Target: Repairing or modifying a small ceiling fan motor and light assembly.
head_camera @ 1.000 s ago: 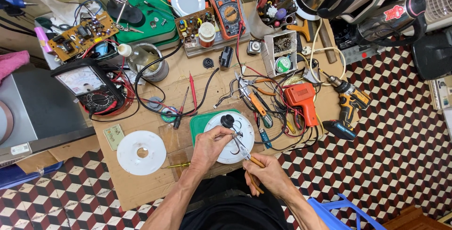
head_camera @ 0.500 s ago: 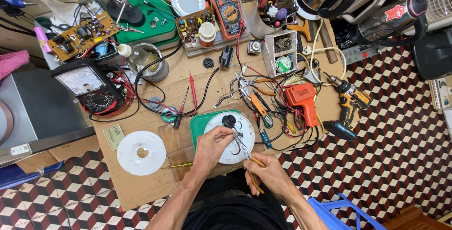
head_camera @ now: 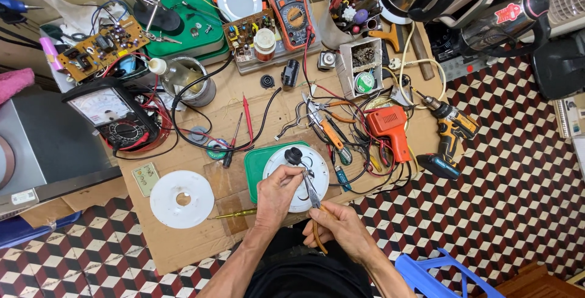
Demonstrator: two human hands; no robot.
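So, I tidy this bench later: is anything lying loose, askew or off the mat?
Yes. A cordless drill lies on its side, overhanging the cardboard sheet onto the floor. A white ring cover sits apart from the white lamp disc under both hands.

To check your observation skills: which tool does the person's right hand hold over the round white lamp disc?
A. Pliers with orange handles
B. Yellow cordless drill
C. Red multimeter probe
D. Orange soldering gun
A: the right hand closes on the orange handles of pliers whose tips reach over the white lamp disc.
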